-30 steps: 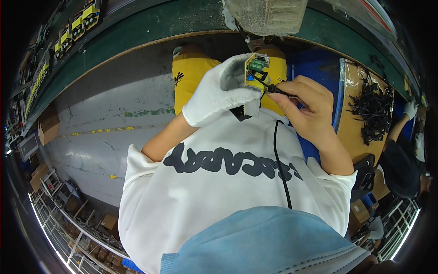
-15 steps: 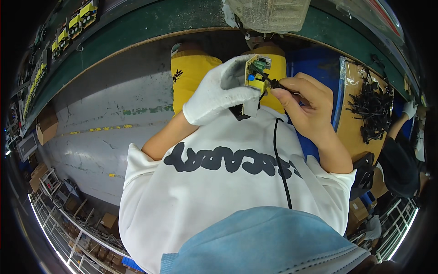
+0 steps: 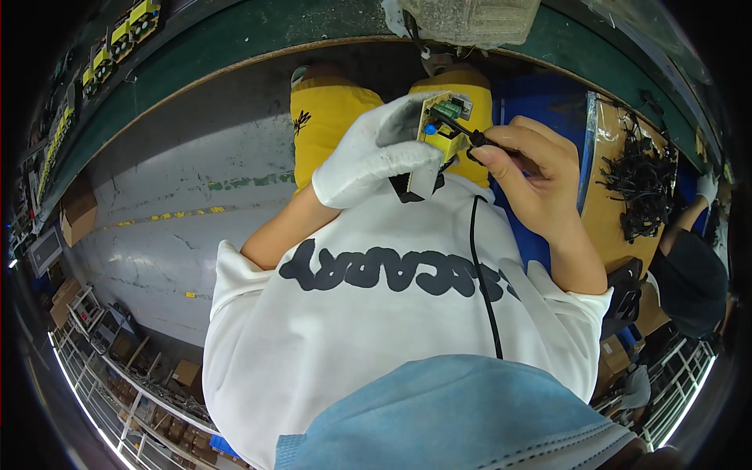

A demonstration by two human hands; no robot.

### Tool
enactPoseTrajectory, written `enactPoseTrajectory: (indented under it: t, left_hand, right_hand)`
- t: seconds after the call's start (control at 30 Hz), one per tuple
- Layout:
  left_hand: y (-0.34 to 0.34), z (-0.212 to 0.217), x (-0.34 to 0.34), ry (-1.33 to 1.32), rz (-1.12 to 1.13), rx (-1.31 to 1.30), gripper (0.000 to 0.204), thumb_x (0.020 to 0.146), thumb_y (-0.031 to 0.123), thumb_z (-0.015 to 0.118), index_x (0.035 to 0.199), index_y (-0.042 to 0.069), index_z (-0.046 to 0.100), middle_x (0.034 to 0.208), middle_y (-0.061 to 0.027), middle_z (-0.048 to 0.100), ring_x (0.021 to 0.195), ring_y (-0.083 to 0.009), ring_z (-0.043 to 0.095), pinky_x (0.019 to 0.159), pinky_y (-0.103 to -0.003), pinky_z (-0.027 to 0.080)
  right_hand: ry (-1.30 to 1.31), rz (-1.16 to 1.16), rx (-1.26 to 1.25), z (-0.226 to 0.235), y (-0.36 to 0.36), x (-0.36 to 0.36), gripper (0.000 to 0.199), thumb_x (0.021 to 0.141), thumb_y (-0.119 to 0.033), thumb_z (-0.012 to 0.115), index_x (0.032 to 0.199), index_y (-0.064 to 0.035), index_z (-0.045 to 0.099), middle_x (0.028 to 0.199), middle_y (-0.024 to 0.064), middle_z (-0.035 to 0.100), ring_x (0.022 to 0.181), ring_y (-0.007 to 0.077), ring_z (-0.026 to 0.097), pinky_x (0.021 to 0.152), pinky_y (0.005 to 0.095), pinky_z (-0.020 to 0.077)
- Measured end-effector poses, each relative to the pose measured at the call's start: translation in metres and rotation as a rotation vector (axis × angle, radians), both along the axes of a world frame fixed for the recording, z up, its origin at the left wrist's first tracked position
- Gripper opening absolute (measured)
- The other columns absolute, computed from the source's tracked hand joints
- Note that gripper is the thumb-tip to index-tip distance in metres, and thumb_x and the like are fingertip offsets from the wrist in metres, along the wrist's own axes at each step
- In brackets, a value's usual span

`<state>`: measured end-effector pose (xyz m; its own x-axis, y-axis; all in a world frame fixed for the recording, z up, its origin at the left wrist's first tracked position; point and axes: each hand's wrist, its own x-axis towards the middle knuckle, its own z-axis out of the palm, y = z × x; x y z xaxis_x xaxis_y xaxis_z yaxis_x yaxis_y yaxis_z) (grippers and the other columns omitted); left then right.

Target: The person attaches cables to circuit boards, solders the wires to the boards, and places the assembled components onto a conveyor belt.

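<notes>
My left hand [image 3: 376, 145], in a white glove, is closed round a small circuit board [image 3: 424, 174] held on edge above my lap. On the board are a yellow transformer [image 3: 447, 144], green parts and a blue disc-shaped part. Bare, my right hand [image 3: 536, 168] pinches a black cable [image 3: 478, 139] between thumb and fingertips, just right of the board. The cable's thin end runs to the upper part of the board; whether it is fastened there I cannot tell. A dark part shows under the board, mostly hidden by it.
A green workbench edge [image 3: 313, 39] crosses ahead, with a cloudy plastic bin [image 3: 470, 19] on it. Boards with yellow parts [image 3: 117, 43] line the far left. At right, black cables [image 3: 638, 184] lie heaped on a tan surface; beyond sits another person [image 3: 689, 274].
My right hand and the cable have shifted slightly to the right, and more of the cable's thin end shows. The left hand keeps its hold on the board, with little movement.
</notes>
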<state>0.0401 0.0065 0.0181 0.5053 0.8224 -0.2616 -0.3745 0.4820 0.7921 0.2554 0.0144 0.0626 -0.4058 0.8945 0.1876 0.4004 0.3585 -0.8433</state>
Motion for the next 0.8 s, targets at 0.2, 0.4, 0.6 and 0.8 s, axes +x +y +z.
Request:
enactPoseTrajectory:
  t: [0.2, 0.4, 0.6, 0.8]
  left_hand:
    - [-0.002, -0.003, -0.002, 0.003, -0.011, 0.000, 0.075, 0.075, 0.015, 0.069, 0.137, -0.009, 0.035, 0.130, -0.0165, 0.050, 0.110, -0.0218, 0.057, 0.094, -0.034, 0.047]
    - [-0.002, -0.002, -0.006, -0.041, -0.056, -0.024, 0.069, 0.078, 0.017, 0.067, 0.136, -0.008, 0.039, 0.120, -0.0139, 0.057, 0.104, -0.0177, 0.057, 0.090, -0.030, 0.046]
    - [-0.002, 0.004, -0.004, 0.005, -0.084, -0.001, 0.071, 0.077, 0.026, 0.068, 0.133, -0.008, 0.043, 0.116, -0.0145, 0.059, 0.098, -0.0178, 0.059, 0.086, -0.029, 0.048]
    - [-0.001, 0.004, -0.009, -0.021, -0.170, -0.092, 0.082, 0.072, 0.042, 0.070, 0.130, -0.011, 0.044, 0.110, -0.0169, 0.061, 0.094, -0.0201, 0.062, 0.082, -0.031, 0.050]
  right_hand:
    - [0.060, -0.001, -0.070, -0.002, 0.000, 0.001, 0.013, 0.080, -0.008, 0.073, 0.085, 0.0025, 0.068, 0.061, 0.0055, 0.052, 0.049, 0.0105, 0.042, 0.045, 0.0235, 0.0306]
    - [0.065, 0.025, -0.133, -0.001, 0.002, 0.005, 0.016, 0.082, -0.009, 0.072, 0.088, 0.0040, 0.068, 0.066, 0.0068, 0.057, 0.053, 0.0095, 0.045, 0.046, 0.0219, 0.0329]
    - [0.118, 0.079, -0.241, -0.002, 0.004, 0.010, 0.015, 0.083, -0.009, 0.070, 0.090, 0.0043, 0.068, 0.073, 0.0083, 0.062, 0.057, 0.0092, 0.048, 0.049, 0.0218, 0.0358]
    - [0.073, 0.148, -0.310, 0.004, 0.010, 0.016, 0.014, 0.085, -0.010, 0.068, 0.089, 0.0032, 0.069, 0.073, 0.0074, 0.061, 0.056, 0.0087, 0.047, 0.048, 0.0218, 0.0340]
